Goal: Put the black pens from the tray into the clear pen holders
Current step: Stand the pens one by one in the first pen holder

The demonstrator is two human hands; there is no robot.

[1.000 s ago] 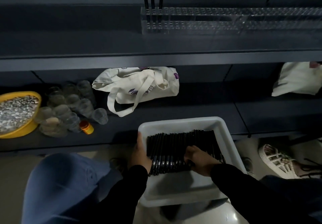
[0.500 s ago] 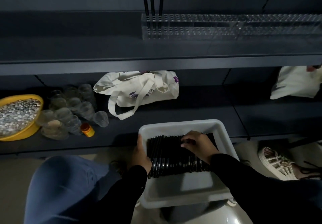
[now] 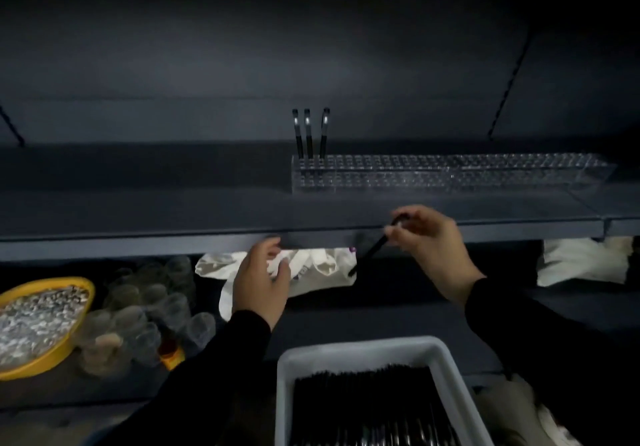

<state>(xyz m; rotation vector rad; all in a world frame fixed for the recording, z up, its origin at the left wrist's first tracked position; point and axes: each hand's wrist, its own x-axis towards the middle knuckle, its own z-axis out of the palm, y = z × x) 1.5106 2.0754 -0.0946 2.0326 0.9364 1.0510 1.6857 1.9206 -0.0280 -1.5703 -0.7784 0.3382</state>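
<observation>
A white tray [image 3: 363,350] at the bottom centre holds several black pens [image 3: 367,407] lying side by side. On the upper shelf stands a long clear pen holder [image 3: 450,175] with three black pens [image 3: 309,133] upright at its left end. My right hand [image 3: 429,241] is raised in front of the shelf edge, below the holder, and pinches one black pen [image 3: 372,253] that slants down to the left. My left hand [image 3: 261,279] hovers lower and to the left, fingers apart, holding nothing.
On the lower shelf lie a cream tote bag [image 3: 322,269], a cluster of clear cups [image 3: 145,310], an orange-capped item [image 3: 171,355] and a yellow bowl [image 3: 74,341] of silvery bits. Another white bag [image 3: 585,262] sits at the right. The shelf edge [image 3: 138,241] runs across mid-frame.
Both hands have left the tray and risen toward the upper shelf; my right hand now carries one pen. The view has tilted upward.
</observation>
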